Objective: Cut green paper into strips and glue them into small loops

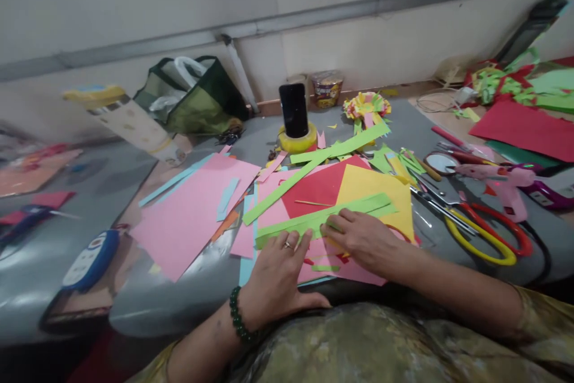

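A light green paper strip (287,224), folded lengthwise, lies across pink, red and yellow paper in front of me. My left hand (278,269), with a ring and a green bead bracelet, rests on the strip's left part. Its fingers are stretched out and the thumb is spread. Over the strip's middle, my right hand (361,236) has its fingers bent and pressed together at the strip's lower edge. Beyond the strip lie a red sheet (311,192), a yellow sheet (372,186) and another long green strip (287,187).
Pink paper (192,210) lies left. Scissors (484,242) and a pink glue gun (502,180) lie right. A phone (293,111) stands in a yellow tape roll (296,141). Behind are a paper flower (368,107), a tumbler (134,126) and a green bag (197,102).
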Action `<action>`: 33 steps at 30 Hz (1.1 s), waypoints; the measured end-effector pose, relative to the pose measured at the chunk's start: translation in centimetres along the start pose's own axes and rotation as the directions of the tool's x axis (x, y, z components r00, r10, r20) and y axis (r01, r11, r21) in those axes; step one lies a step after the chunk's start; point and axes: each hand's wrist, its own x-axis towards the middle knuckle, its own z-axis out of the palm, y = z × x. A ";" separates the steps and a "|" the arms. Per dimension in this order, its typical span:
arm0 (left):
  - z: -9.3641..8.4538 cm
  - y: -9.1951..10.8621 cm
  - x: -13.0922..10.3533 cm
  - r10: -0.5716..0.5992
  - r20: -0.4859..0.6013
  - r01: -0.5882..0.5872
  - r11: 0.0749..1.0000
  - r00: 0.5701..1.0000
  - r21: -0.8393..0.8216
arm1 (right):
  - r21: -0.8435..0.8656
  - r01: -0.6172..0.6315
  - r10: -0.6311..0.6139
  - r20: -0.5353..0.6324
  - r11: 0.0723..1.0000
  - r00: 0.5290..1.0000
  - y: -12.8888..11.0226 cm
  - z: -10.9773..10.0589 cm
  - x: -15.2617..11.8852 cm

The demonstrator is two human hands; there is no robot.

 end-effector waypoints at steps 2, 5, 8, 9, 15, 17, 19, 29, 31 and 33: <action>0.3 0.2 -0.5 -0.033 -0.030 0.033 0.999 0.999 0.011 | -0.005 0.070 -0.070 -0.018 0.998 0.997 -0.5 0.1 0.6; 0.9 0.3 -2.0 -0.108 -0.141 0.113 0.993 0.984 0.030 | -0.022 0.054 -0.056 -0.075 0.998 0.996 0.3 0.5 -0.1; 1.7 0.1 -3.8 -0.163 -0.274 0.184 0.982 0.948 0.050 | -0.033 -0.002 -0.002 -0.126 0.999 0.992 2.0 1.2 -1.9; 2.0 0.1 -4.2 -0.174 -0.312 0.201 0.978 0.934 0.056 | -0.036 -0.014 0.009 -0.140 0.999 0.990 2.5 1.4 -2.6; 3.0 0.2 -4.9 -0.183 -0.439 0.249 0.963 0.880 0.100 | -0.101 -0.128 0.102 -0.225 0.987 0.969 3.7 2.1 -5.7; 3.0 0.2 -4.8 -0.183 -0.447 0.257 0.960 0.876 0.111 | -0.094 -0.182 0.152 -0.263 0.979 0.953 3.9 2.3 -6.4; 2.9 0.0 -4.7 -0.169 -0.460 0.254 0.959 0.872 0.128 | -0.065 -0.243 0.215 -0.287 0.968 0.934 4.0 2.5 -7.1; 1.9 0.4 -4.2 -0.125 -0.431 0.239 0.945 0.893 0.222 | 0.068 0.046 -0.045 -0.020 0.997 0.999 -0.3 -0.3 0.5; 1.7 0.5 -4.1 -0.123 -0.439 0.233 0.950 0.890 0.206 | 0.131 0.161 -0.169 0.053 0.978 0.984 -1.8 -1.3 3.3; 1.4 0.3 -4.1 -0.131 -0.447 0.221 0.963 0.885 0.156 | 0.234 0.111 -0.147 0.141 0.966 0.979 -2.5 -2.1 5.5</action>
